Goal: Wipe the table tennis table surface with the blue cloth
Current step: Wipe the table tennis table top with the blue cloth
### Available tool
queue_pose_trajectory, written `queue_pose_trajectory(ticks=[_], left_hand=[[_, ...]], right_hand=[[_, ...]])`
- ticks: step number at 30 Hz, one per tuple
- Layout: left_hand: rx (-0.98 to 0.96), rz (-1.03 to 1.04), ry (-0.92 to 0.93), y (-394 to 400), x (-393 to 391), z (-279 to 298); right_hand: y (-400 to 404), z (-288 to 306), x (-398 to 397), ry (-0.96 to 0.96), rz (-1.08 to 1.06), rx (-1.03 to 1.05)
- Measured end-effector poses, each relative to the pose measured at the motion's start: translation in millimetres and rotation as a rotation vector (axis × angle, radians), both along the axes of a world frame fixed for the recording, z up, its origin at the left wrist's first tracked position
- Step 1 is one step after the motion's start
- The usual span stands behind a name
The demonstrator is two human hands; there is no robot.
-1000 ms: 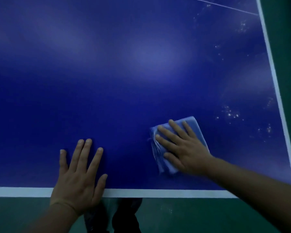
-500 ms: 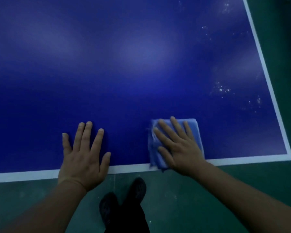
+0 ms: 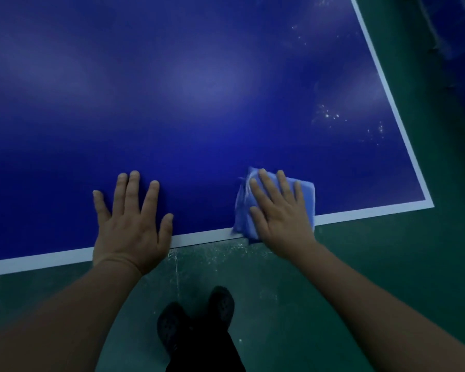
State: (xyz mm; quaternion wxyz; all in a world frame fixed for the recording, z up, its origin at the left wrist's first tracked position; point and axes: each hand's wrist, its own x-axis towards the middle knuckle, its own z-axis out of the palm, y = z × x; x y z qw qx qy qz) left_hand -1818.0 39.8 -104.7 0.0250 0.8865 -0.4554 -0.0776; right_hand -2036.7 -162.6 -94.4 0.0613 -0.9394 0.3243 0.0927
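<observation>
The dark blue table tennis table (image 3: 199, 89) fills the upper part of the view, with a white line along its near and right edges. A folded light blue cloth (image 3: 308, 196) lies at the near edge, partly over the white line. My right hand (image 3: 279, 213) presses flat on the cloth with straight, spread fingers. My left hand (image 3: 130, 221) rests flat on the table to the left, its heel at the edge. White specks (image 3: 330, 116) dot the surface toward the right side.
A green floor (image 3: 333, 277) lies below and right of the table, with pale dust near the table's edge. My dark shoes and trouser legs (image 3: 199, 326) stand just below the near edge. The table corner (image 3: 430, 204) is to the right of the cloth.
My right hand has drawn the cloth back from further in on the table to the near edge, over the white line. The view has shifted so more floor shows. My left hand stays planted.
</observation>
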Motion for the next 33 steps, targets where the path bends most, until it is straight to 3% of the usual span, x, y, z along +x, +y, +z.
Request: queue_pose_trajectory(ticks=[2,7,9,12,16,18,20,24,26,33], left_hand=[[-0.007,0.0,-0.002,0.4,-0.1,-0.3],[-0.016,0.002,0.006,-0.8,0.3,-1.0],[-0.021,-0.001,0.003,0.1,-0.4,-1.3],[-0.039,-0.009,-0.003,1.0,0.4,-2.2],[-0.053,-0.016,0.005,1.9,2.2,-3.5],[-0.06,-0.016,0.005,2.9,2.3,-4.1],[-0.061,-0.015,0.004,2.8,2.7,-3.3],[-0.041,-0.006,0.007,1.9,1.9,-1.8],[-0.033,-0.001,0.014,1.7,1.7,-1.9],[-0.006,0.017,0.039,0.0,2.8,2.8]], right_hand=[[-32.3,0.0,-23.9,0.02,-0.047,-0.025],[-104.2,6.8,-33.4,-0.017,-0.701,-0.041],[-97.8,7.6,-4.0,-0.057,-0.83,-0.03],[-61.7,3.9,52.4,-0.057,-0.576,-0.024],[4.2,3.3,62.7,-0.005,0.236,0.031],[-2.1,6.1,26.4,0.003,0.491,0.05],[-37.3,5.2,-5.6,0.002,0.448,0.014],[-104.8,4.5,-24.9,0.026,-0.191,-0.035],[-110.6,6.3,-9.7,-0.005,-0.355,-0.021],[-83.2,8.3,70.7,-0.02,0.054,0.01]])
